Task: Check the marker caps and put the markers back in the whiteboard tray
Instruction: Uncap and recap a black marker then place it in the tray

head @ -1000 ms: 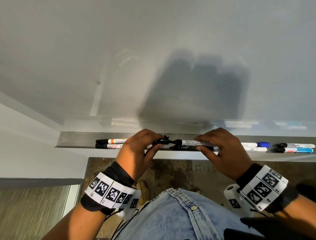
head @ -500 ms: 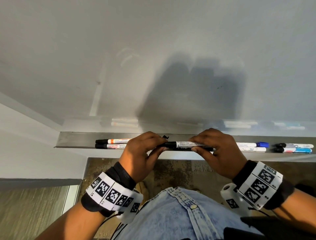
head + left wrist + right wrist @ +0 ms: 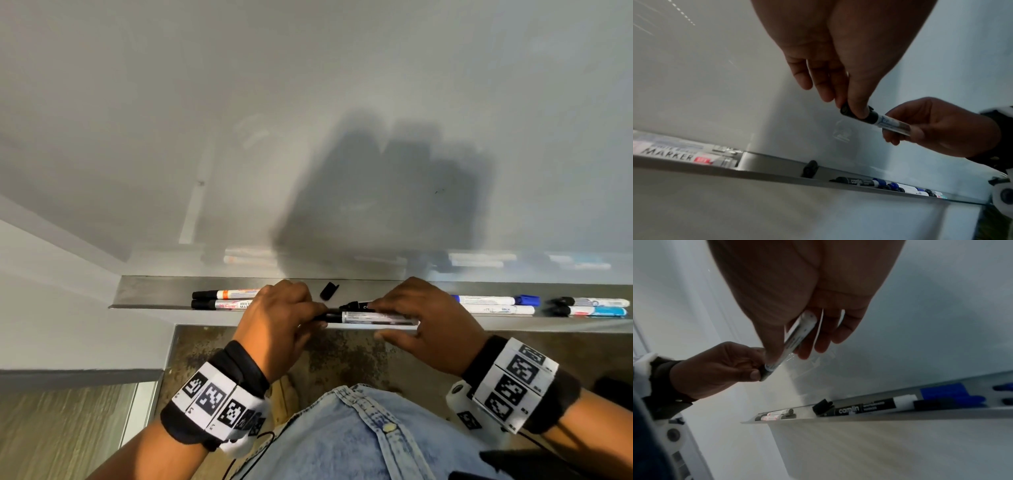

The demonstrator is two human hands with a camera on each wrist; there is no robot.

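Note:
Both hands hold a white-barrelled marker point(image 3: 373, 317) level, just above the front lip of the metal whiteboard tray point(image 3: 154, 291). My left hand point(image 3: 310, 313) pinches its black cap point(image 3: 856, 112) between thumb and fingers. My right hand point(image 3: 394, 320) grips the barrel point(image 3: 797, 334), fingers curled round it. The cap sits on the marker's end; whether it is fully seated cannot be told. A loose black cap point(image 3: 329, 290) lies in the tray behind my hands, next to a black Camlin marker point(image 3: 863, 407).
Two black-capped markers point(image 3: 222, 298) lie at the tray's left end. Blue-capped markers point(image 3: 493, 305) and further markers point(image 3: 589, 306) lie to the right. The whiteboard point(image 3: 308, 120) rises behind the tray. A denim shirt point(image 3: 342, 438) fills the lower middle.
My left hand has slid right over the black cap, so less of it shows. The two hands are closer together. The markers in the tray have not moved.

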